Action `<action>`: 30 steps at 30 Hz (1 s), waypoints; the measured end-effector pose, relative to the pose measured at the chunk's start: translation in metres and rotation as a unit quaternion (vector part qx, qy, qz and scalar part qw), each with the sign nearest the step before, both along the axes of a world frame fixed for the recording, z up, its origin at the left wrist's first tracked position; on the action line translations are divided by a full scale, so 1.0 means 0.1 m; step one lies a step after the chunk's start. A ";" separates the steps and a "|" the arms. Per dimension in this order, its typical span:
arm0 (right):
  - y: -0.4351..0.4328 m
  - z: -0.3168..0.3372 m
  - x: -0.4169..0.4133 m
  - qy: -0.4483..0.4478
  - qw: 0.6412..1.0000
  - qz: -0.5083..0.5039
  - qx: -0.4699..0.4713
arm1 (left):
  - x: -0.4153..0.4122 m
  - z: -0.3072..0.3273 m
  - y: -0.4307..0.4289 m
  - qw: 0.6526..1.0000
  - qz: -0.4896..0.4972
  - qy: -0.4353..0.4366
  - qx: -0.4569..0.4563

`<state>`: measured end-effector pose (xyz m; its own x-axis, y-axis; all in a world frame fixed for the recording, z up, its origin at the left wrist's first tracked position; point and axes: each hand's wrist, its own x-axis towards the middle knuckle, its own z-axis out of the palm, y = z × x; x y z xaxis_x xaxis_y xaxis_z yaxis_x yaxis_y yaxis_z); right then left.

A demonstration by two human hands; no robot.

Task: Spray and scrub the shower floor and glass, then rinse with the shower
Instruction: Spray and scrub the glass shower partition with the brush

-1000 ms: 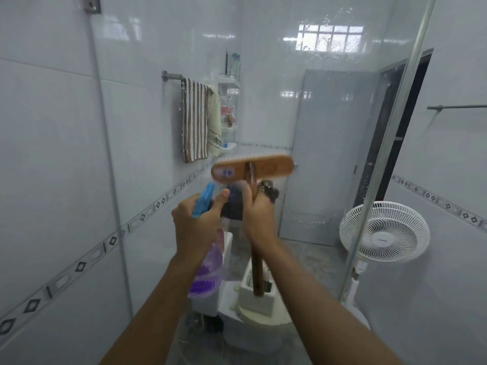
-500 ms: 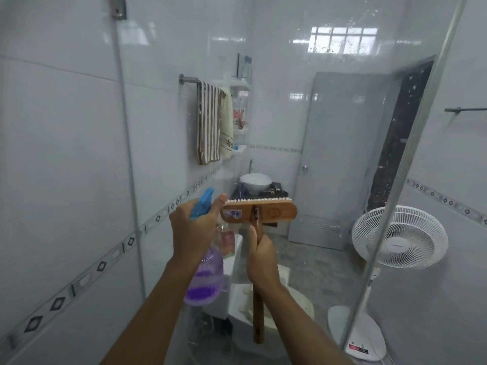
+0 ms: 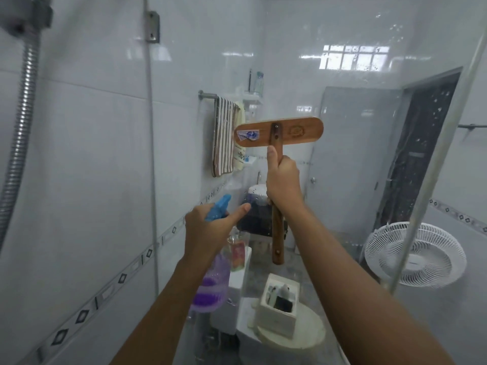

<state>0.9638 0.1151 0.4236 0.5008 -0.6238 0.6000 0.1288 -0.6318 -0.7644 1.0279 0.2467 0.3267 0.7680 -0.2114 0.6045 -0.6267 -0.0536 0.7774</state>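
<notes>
Shower hose [image 3: 23, 101]: a ribbed metal hose hung down the far left edge, in front of the wall.
Wall [image 3: 79, 167]: glossy white tiles, crossed by a sloping band of diamond-patterned border tiles.
Glass [image 3: 369, 35]: the clear shower panel stood straight ahead, held to the wall by a metal bracket [image 3: 152, 26] at upper left; droplets speckled its upper right part.
Towel [image 3: 224, 138]: striped, hung from a rail on the wall beyond the glass.
Left hand [image 3: 208, 230]: fingers curled round the neck of the spray bottle, thumb stretched to the right — held low, left of the brush handle.
Spray bottle [image 3: 210, 283]: blue trigger head above the hand, clear body with purple liquid below it.
Brush [image 3: 278, 133]: wooden head set crosswise, flat back toward the camera, raised before the glass — whether the bristles touched it could not be told.
Right hand [image 3: 283, 180]: closed round the handle just under the head, thumb lying up along the wood.
Box [image 3: 279, 314]: white, holding small items, on a round white surface beyond the glass.
Fan [image 3: 416, 254]: white, at lower right.
</notes>
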 end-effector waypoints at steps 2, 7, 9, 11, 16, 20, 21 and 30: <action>0.02 0.01 0.00 -0.006 1.000 -0.003 0.004 | 0.02 0.04 0.00 1.000 -0.019 0.023 0.000; 0.07 0.08 0.01 -0.006 1.000 -0.001 0.005 | -0.03 0.08 0.03 0.999 -0.024 0.033 0.015; 0.07 0.08 0.02 -0.005 1.000 0.002 0.008 | -0.03 0.09 0.05 0.997 -0.043 0.041 0.051; 0.06 0.08 0.02 0.000 1.000 -0.004 0.004 | -0.03 0.11 0.05 0.994 -0.060 0.051 0.075; 0.06 0.07 0.06 0.006 1.000 -0.011 0.004 | -0.04 0.15 0.09 0.998 -0.034 0.030 0.036; 0.08 0.08 0.07 0.002 1.000 -0.012 0.006 | -0.03 0.17 0.12 0.998 -0.037 0.022 0.046; 0.09 0.08 0.07 0.002 1.000 -0.011 0.007 | -0.03 0.17 0.12 0.998 -0.039 0.029 0.049; 0.22 -0.45 0.05 -0.002 1.000 0.008 0.023 | -0.03 0.11 0.15 1.000 -0.010 -0.007 -0.001</action>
<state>0.9685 0.1366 0.3782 0.5086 -0.6432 0.5724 0.1417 -0.5932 -0.7925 1.0254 0.2620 0.3381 0.7548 -0.2257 0.6159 -0.6387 -0.0390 0.7684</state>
